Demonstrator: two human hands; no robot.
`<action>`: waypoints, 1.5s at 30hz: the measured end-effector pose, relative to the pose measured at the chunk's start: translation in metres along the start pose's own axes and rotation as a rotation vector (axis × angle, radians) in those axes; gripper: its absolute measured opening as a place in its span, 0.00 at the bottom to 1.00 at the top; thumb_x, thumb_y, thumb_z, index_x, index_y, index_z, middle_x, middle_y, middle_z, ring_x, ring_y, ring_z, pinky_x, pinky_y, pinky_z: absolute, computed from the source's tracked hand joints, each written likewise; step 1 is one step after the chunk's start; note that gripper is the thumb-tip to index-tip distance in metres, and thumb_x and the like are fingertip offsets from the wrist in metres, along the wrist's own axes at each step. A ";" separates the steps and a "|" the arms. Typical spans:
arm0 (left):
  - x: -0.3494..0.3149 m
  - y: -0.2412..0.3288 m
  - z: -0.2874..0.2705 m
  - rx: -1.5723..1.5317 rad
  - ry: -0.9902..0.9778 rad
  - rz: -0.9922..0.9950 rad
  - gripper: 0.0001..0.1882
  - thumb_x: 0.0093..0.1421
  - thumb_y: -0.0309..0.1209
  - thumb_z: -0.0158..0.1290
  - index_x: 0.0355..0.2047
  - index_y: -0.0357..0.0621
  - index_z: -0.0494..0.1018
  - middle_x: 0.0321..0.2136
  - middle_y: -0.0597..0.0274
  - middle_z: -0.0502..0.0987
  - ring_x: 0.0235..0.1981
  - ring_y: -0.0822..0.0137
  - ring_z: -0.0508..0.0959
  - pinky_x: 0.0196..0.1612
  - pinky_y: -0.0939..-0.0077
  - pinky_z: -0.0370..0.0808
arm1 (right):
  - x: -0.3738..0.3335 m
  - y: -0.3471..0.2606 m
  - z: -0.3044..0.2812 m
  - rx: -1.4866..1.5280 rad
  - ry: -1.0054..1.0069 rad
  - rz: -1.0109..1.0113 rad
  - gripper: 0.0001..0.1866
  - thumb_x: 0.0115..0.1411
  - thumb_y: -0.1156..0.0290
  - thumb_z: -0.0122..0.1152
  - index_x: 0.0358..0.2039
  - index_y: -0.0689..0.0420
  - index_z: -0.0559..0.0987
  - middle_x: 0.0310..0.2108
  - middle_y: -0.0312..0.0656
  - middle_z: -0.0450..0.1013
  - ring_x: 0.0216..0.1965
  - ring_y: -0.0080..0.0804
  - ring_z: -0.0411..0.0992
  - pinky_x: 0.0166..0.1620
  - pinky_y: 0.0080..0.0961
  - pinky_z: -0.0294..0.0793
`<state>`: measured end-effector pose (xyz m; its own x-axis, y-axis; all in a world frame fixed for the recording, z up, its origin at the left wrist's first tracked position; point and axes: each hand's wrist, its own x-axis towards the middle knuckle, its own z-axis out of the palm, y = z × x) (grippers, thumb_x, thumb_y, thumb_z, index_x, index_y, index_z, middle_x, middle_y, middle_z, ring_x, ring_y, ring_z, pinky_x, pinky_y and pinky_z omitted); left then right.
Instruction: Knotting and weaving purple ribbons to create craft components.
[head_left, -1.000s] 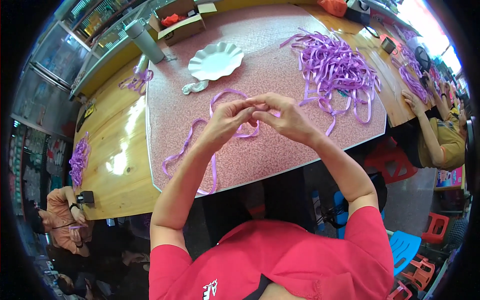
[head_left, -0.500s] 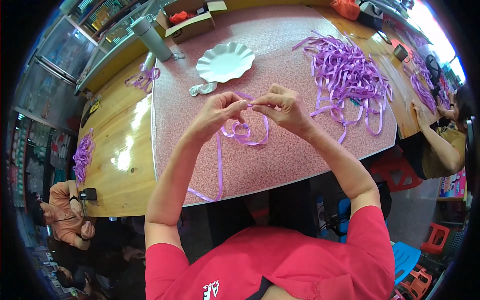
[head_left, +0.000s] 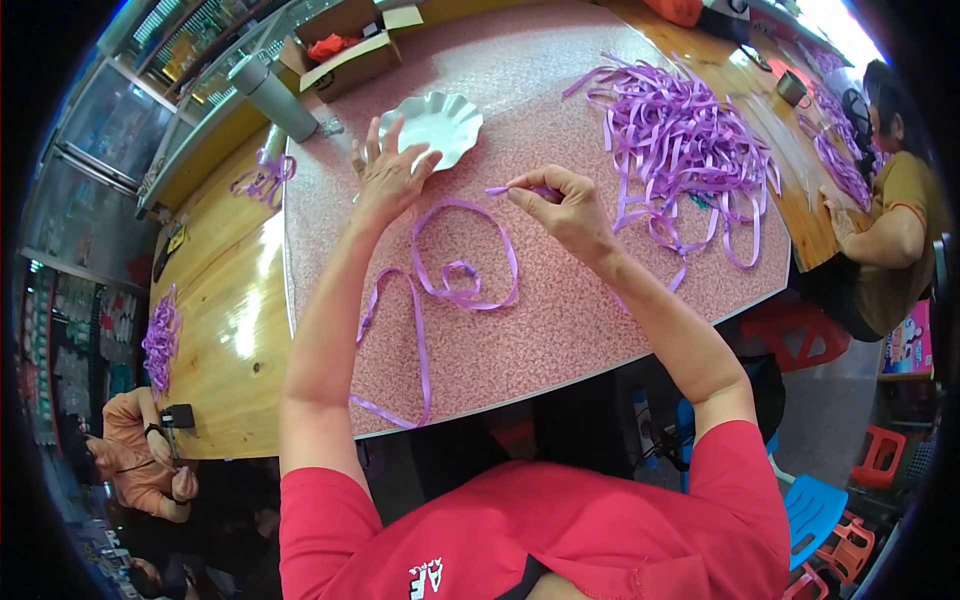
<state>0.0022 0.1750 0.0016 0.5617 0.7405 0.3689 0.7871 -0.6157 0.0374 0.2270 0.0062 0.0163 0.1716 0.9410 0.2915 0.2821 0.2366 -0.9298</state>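
Observation:
My left hand (head_left: 388, 178) is open, fingers spread, over the near left edge of a white scalloped plate (head_left: 455, 128). Between the thumb and fingers of my right hand (head_left: 562, 205) is a purple ribbon (head_left: 497, 190), its short end poking out to the left. Below and between my hands, a looped length of purple ribbon (head_left: 516, 265) lies on the pink speckled tabletop (head_left: 520, 350). Another strip (head_left: 424, 365) runs toward the near edge, beside my left forearm. To the right of my right hand is a large tangled pile of purple ribbons (head_left: 685, 145).
A grey-green bottle (head_left: 272, 98) and an open cardboard box (head_left: 350, 68) stand at the back left. Smaller ribbon bunches (head_left: 160, 340) lie on the wooden tabletop at left. One person (head_left: 895, 240) sits at the right, another (head_left: 135, 450) at the lower left. A dark mug (head_left: 792, 88) stands far right.
My hands, together at the ribbon before, have parted. The left has let go, opened and moved left to the plate; the right keeps its pinch. The ribbon loop now lies wider on the table.

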 end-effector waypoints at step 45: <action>-0.122 0.085 -0.098 -1.353 -0.230 -0.166 0.08 0.63 0.30 0.55 0.38 0.39 0.73 0.35 0.63 0.78 0.38 0.73 0.75 0.45 0.78 0.70 | -0.044 -0.053 -0.004 -0.029 -0.215 -0.135 0.06 0.57 0.71 0.67 0.34 0.59 0.83 0.25 0.26 0.70 0.25 0.11 0.61 0.27 0.14 0.60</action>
<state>-0.0239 0.0059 0.0505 0.6199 0.7760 0.1163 0.0645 -0.1981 0.9780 0.2086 -0.0493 0.0537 -0.0738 0.9317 0.3555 0.3164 0.3600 -0.8777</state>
